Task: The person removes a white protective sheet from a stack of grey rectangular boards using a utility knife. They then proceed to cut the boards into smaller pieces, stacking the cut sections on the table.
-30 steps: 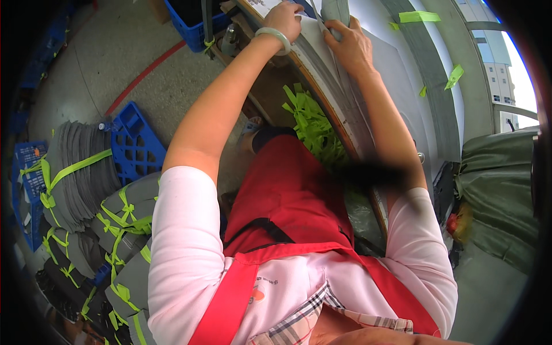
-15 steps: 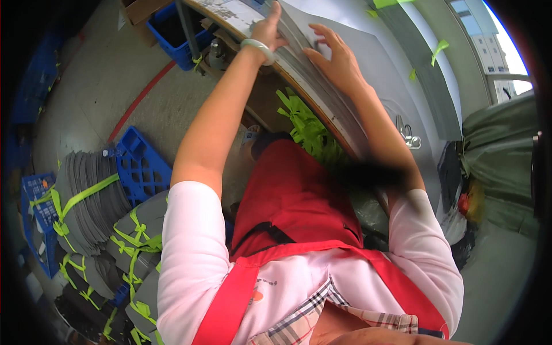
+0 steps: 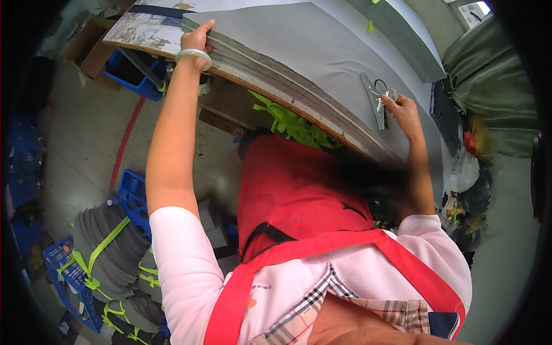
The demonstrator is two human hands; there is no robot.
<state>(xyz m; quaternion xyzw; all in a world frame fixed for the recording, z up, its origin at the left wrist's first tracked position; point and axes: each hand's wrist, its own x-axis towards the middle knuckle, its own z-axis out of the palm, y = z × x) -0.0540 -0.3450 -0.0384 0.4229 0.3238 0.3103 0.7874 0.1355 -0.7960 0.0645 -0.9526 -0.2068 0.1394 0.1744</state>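
Note:
A thick stack of grey fabric sheets lies along the table, its layered edge facing me. At the stack's far left corner my left hand, with a pale bangle at the wrist, is closed on the layers. On the right part of the stack rests a long-jawed metal spring clip with loop handles. My right hand pinches a loop of that clip between thumb and fingers. The clip's jaw lies on the top sheet.
Beneath the wooden table edge hangs a bunch of bright green strips. A blue crate and a cardboard box stand at the far left. Tied bundles of grey pieces sit on the floor. A green curtain hangs right.
My left hand has moved left to the stack's corner. My right hand has come back nearer and to the right, and has taken hold of the clip. My view has shifted.

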